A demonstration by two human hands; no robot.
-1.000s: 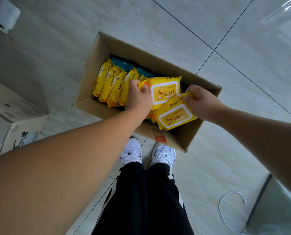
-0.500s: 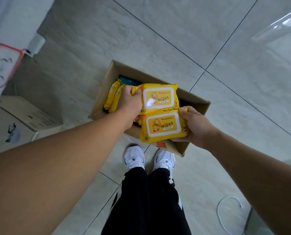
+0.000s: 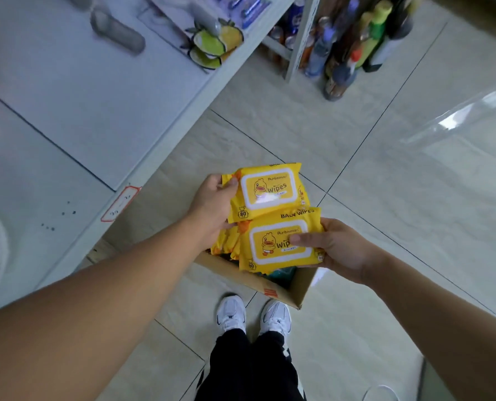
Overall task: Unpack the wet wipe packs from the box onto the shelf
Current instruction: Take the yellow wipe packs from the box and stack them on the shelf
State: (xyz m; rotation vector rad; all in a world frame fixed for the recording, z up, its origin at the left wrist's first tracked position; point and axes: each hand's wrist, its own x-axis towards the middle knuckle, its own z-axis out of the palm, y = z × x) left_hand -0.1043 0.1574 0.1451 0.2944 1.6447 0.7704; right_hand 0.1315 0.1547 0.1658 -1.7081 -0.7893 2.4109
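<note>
Two wipe packs hang over the box (image 3: 281,293): the left hand (image 3: 212,204) curls its fingers (image 3: 233,183) round the edge of the upper pack (image 3: 270,192), the right hand (image 3: 342,250) pinches the lower pack (image 3: 278,247), thumb on top. Carry both level to the white shelf (image 3: 82,105) on the left, then lay them flat, side by side.
</note>
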